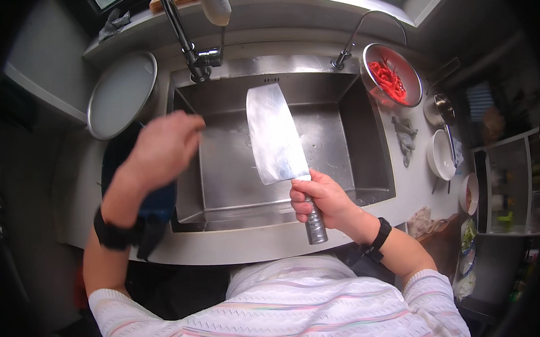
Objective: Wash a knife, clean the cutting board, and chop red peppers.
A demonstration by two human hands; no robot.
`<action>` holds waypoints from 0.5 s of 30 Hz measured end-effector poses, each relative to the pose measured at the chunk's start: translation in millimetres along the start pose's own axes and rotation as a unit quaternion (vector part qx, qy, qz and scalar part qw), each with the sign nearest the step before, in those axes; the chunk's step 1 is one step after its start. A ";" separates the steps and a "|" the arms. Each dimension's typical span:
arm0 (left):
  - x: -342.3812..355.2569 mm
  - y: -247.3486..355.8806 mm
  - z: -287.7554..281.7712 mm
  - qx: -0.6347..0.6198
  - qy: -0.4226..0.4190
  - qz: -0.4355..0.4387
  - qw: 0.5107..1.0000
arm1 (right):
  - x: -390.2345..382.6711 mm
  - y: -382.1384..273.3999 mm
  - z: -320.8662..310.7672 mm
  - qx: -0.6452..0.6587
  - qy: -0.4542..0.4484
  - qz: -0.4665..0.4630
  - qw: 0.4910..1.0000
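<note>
While our right hand [320,196] curls its fingers round the handle of a broad silver-coloured metal cleaver [274,132], we judge the work under way rather than finished, since the cleaver is not set down. It is flat-side up above the middle of a rectangular stainless-steel sink [231,176]. Our left hand [163,146], blurred and partly curled, hovers at the sink's left side; we cannot tell whether it holds anything. At the far right, a round metal bowl [416,93] contains thin red strips [388,82].

The left hand [163,146] is blurred; the upper edge crops the faucet [200,61].
</note>
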State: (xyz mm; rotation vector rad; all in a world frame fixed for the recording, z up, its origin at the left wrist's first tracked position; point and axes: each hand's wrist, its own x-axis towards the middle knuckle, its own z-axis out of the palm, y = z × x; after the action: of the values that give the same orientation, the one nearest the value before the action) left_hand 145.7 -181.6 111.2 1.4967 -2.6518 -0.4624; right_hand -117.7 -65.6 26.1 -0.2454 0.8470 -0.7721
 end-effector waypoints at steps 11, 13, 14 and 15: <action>249.7 -102.2 18.9 0.058 -0.025 0.030 0.998 | 29.1 -22.5 26.4 0.070 0.031 0.053 0.996; 274.0 -123.8 31.6 0.093 -0.015 0.047 0.994 | 35.5 -21.9 31.8 0.077 0.026 0.060 0.995; 276.1 -158.3 35.1 0.200 -0.022 0.084 0.976 | 40.0 -18.7 43.7 0.071 0.006 0.076 0.995; 288.2 -154.8 41.4 0.246 -0.030 0.119 0.962 | 46.7 -19.2 39.1 0.075 0.001 0.078 0.994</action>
State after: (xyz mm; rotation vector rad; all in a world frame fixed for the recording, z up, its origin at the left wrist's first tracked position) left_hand 113.8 -490.6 0.5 1.2320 -3.0962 0.1880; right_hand -78.9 -115.6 33.8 -0.0446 0.7954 -0.6857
